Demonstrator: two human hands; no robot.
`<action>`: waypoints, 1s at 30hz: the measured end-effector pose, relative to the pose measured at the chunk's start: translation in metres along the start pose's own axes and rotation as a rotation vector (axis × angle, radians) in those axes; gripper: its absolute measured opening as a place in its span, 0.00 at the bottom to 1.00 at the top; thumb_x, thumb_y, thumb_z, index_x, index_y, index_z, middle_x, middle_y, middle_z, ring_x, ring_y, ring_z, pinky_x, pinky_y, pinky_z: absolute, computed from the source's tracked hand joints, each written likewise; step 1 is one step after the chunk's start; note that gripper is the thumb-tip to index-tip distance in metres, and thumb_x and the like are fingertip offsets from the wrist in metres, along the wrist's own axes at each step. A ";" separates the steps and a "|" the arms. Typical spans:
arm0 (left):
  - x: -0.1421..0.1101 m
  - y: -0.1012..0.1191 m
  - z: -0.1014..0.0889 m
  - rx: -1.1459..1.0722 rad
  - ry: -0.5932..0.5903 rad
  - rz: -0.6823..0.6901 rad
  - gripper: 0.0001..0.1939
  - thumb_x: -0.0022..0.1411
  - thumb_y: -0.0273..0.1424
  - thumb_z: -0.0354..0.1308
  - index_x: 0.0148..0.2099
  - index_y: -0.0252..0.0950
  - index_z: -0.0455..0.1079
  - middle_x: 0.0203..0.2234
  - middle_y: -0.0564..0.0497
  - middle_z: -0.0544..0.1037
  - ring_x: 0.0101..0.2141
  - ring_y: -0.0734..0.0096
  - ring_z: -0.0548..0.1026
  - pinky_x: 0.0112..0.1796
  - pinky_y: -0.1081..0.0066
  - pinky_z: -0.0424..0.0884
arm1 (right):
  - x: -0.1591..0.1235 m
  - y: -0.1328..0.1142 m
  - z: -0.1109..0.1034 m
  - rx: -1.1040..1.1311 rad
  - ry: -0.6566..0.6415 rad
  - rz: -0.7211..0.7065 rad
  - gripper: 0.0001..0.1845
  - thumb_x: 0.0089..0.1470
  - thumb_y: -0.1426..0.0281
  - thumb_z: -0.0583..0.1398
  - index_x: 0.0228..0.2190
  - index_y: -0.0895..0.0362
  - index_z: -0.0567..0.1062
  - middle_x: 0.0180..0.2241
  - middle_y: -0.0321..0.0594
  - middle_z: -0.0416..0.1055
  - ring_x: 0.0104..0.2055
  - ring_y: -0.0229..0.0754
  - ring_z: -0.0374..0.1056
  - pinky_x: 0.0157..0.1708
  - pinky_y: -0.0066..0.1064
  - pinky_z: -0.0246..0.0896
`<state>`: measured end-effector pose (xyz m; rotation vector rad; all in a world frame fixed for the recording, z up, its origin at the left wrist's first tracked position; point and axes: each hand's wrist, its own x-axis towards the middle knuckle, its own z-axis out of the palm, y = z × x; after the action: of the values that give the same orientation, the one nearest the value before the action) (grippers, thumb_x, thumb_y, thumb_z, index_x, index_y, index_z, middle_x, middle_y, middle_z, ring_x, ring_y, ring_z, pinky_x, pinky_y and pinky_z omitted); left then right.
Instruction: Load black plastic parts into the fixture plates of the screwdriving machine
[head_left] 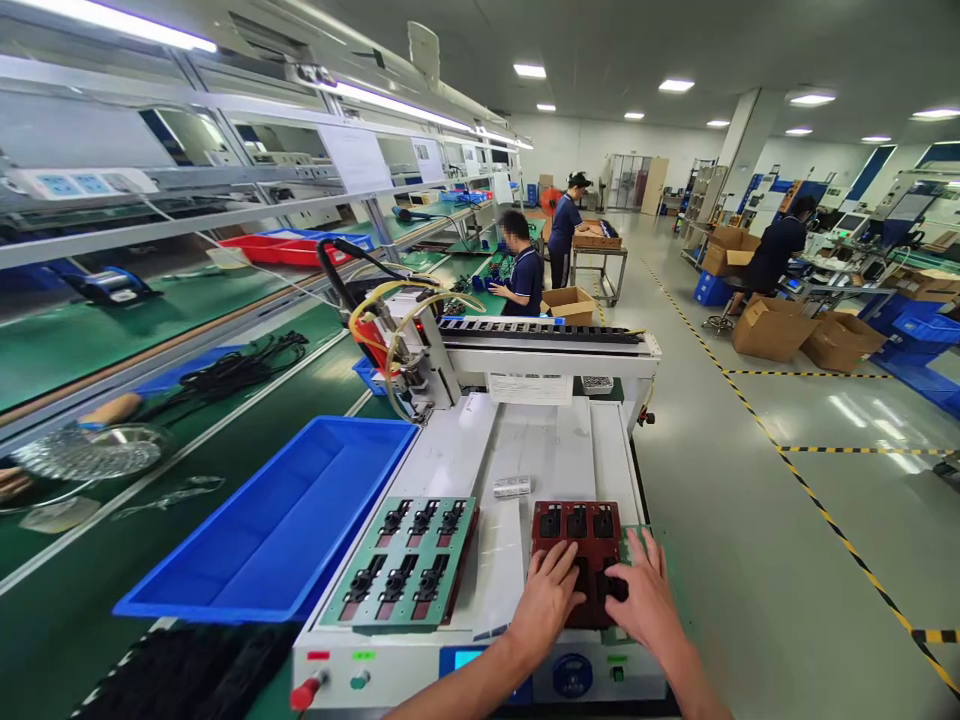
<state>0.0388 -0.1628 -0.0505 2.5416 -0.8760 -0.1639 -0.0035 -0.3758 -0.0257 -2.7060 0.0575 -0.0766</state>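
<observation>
A dark red fixture plate (596, 548) lies at the right of the white machine bed, with small black plastic parts (576, 520) sitting in its upper row. My left hand (546, 600) rests over the plate's lower left, its fingers stretched out and its thumb beside a lower pocket. At the lower right pocket, the thumb and index finger of my right hand (651, 592) close on a black plastic part (616, 584), partly hidden. The other fingers of that hand extend over a green plate edge (637, 535). To the left, a green-topped fixture (409, 550) holds several black parts.
A blue tray (277, 520) stands left of the machine, with black parts (195, 670) below it. The gantry (547, 355) and its screwdriving head (420, 350) span the bed behind. Front buttons include a red knob (304, 692). Co-workers (523, 270) are farther back.
</observation>
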 end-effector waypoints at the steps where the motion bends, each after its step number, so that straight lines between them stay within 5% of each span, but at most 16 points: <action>1: -0.003 0.001 -0.001 0.007 0.031 -0.026 0.18 0.68 0.37 0.64 0.58 0.39 0.77 0.67 0.41 0.72 0.69 0.38 0.62 0.65 0.35 0.59 | 0.001 0.000 0.000 0.002 -0.014 -0.008 0.18 0.41 0.75 0.68 0.36 0.46 0.88 0.71 0.39 0.59 0.75 0.71 0.42 0.70 0.71 0.38; 6: -0.020 -0.016 -0.024 -0.027 0.079 0.042 0.28 0.63 0.44 0.68 0.62 0.41 0.74 0.73 0.36 0.60 0.71 0.27 0.55 0.64 0.26 0.56 | -0.005 0.036 0.000 0.207 -0.134 -0.062 0.23 0.55 0.56 0.67 0.52 0.43 0.83 0.74 0.41 0.53 0.76 0.67 0.41 0.68 0.66 0.51; 9: -0.041 -0.044 -0.041 -0.102 0.246 0.003 0.21 0.72 0.39 0.59 0.65 0.46 0.71 0.72 0.39 0.62 0.70 0.39 0.59 0.65 0.33 0.60 | -0.006 0.085 0.008 0.363 0.036 0.123 0.35 0.56 0.40 0.58 0.56 0.47 0.81 0.68 0.46 0.65 0.71 0.59 0.58 0.67 0.53 0.59; 12: -0.069 -0.072 -0.045 -0.187 0.413 -0.197 0.15 0.75 0.34 0.52 0.57 0.45 0.76 0.60 0.41 0.76 0.63 0.49 0.69 0.62 0.43 0.68 | -0.001 0.130 0.021 0.315 0.164 0.473 0.50 0.42 0.28 0.51 0.37 0.59 0.85 0.46 0.65 0.80 0.55 0.74 0.74 0.55 0.64 0.68; 15: -0.095 -0.086 -0.039 -0.291 0.368 -0.289 0.13 0.74 0.35 0.54 0.49 0.43 0.80 0.52 0.41 0.80 0.56 0.50 0.75 0.58 0.48 0.74 | 0.000 0.147 0.026 0.327 0.079 0.557 0.43 0.37 0.28 0.48 0.16 0.53 0.77 0.21 0.58 0.76 0.32 0.74 0.79 0.36 0.61 0.73; 19: -0.120 -0.084 -0.038 -0.410 0.230 -0.274 0.14 0.74 0.36 0.53 0.48 0.44 0.81 0.48 0.42 0.82 0.51 0.53 0.79 0.54 0.54 0.76 | -0.013 0.145 -0.009 0.373 0.039 0.532 0.36 0.48 0.35 0.48 0.17 0.49 0.76 0.20 0.49 0.77 0.26 0.61 0.78 0.29 0.48 0.72; 25: -0.121 -0.073 -0.064 -0.543 0.186 -0.285 0.17 0.75 0.39 0.52 0.44 0.42 0.82 0.40 0.44 0.84 0.43 0.57 0.82 0.46 0.60 0.77 | -0.035 0.124 -0.129 0.177 0.213 0.633 0.27 0.59 0.41 0.52 0.32 0.45 0.81 0.37 0.46 0.84 0.33 0.55 0.76 0.29 0.41 0.66; 27: -0.112 -0.071 -0.069 -0.586 0.209 -0.300 0.17 0.74 0.40 0.52 0.42 0.41 0.81 0.38 0.44 0.84 0.40 0.58 0.81 0.42 0.62 0.77 | -0.027 0.096 -0.137 0.327 0.235 0.616 0.30 0.60 0.39 0.52 0.28 0.48 0.78 0.40 0.47 0.83 0.32 0.52 0.76 0.29 0.39 0.66; 30: -0.093 -0.068 -0.071 -0.624 0.247 -0.308 0.18 0.73 0.42 0.53 0.40 0.39 0.81 0.35 0.44 0.84 0.38 0.58 0.81 0.39 0.63 0.75 | -0.003 0.038 -0.095 0.614 0.194 0.556 0.37 0.55 0.33 0.53 0.29 0.53 0.78 0.26 0.44 0.78 0.25 0.49 0.70 0.26 0.36 0.64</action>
<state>0.0207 -0.0322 -0.0203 2.0284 -0.2699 -0.1783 -0.0133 -0.4503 0.0439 -1.9817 0.7137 -0.1580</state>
